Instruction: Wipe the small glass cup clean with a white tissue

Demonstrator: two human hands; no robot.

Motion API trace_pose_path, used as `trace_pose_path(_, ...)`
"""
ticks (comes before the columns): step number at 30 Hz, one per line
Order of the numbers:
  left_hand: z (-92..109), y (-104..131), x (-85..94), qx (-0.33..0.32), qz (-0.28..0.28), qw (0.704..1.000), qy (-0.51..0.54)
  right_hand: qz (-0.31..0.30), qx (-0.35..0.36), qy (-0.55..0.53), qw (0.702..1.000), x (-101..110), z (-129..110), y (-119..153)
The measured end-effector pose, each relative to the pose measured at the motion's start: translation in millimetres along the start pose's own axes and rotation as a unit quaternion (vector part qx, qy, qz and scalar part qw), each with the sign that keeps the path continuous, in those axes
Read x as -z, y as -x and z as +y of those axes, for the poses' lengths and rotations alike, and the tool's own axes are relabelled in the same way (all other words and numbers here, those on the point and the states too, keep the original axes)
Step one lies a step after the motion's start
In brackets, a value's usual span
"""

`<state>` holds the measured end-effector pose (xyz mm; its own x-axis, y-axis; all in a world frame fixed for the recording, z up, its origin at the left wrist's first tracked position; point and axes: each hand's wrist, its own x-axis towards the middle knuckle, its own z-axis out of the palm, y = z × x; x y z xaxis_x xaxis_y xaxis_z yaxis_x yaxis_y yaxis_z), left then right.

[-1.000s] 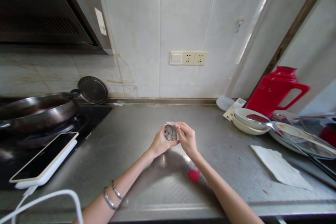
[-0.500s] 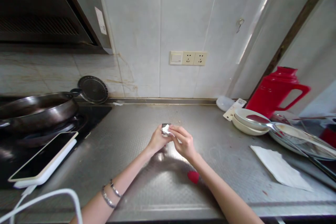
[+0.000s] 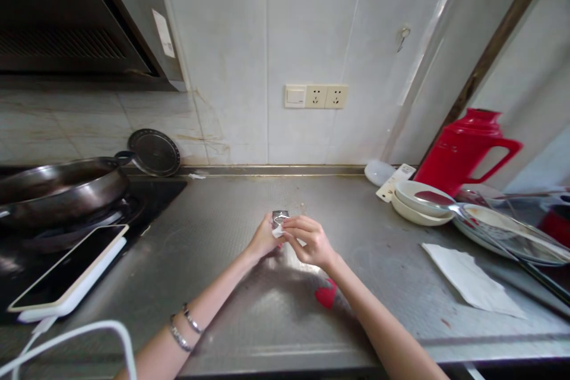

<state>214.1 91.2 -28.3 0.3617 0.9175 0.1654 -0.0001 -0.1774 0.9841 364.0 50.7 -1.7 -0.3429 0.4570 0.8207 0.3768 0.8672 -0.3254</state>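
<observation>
Over the middle of the steel counter, my left hand (image 3: 263,239) is closed round a small dark pack (image 3: 280,214), its end facing up. White, silvery foil (image 3: 278,230) shows at the pack's opening. My right hand (image 3: 310,241) pinches at this foil with thumb and fingers, close against the left hand. A bit of red shows under the hands; most of the pack is hidden by my fingers. A small red piece (image 3: 325,294) lies on the counter beside my right forearm.
On the left, a pan (image 3: 66,190) sits on the stove, with a phone (image 3: 69,267) on a white block and cable in front. At right are a red thermos (image 3: 463,151), stacked bowls (image 3: 421,214), a plate with utensils, and a white paper sheet (image 3: 472,279).
My right fingers have shifted slightly down on the foil, and more of the pack's dark end shows. More of the red piece is visible. The whole view has shifted slightly.
</observation>
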Motion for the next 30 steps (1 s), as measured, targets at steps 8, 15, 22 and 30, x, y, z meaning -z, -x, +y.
trace_pose_path(8,22,8,-10.4,0.041,0.033,0.998,-0.018,0.141,-0.234,-0.047,0.961,1,12,-7)
trace_pose_path(15,30,10,-4.1,0.077,-0.031,0.996,0.014,-0.066,-0.282,-0.294,0.911,10,20,-6)
trace_pose_path(22,30,9,0.0,0.098,-0.043,0.994,0.026,-0.111,-0.266,-0.316,0.904,4,19,-1)
trace_pose_path(30,8,1,13.5,0.041,-0.132,0.989,0.061,-0.049,-0.344,-0.311,0.884,7,16,-9)
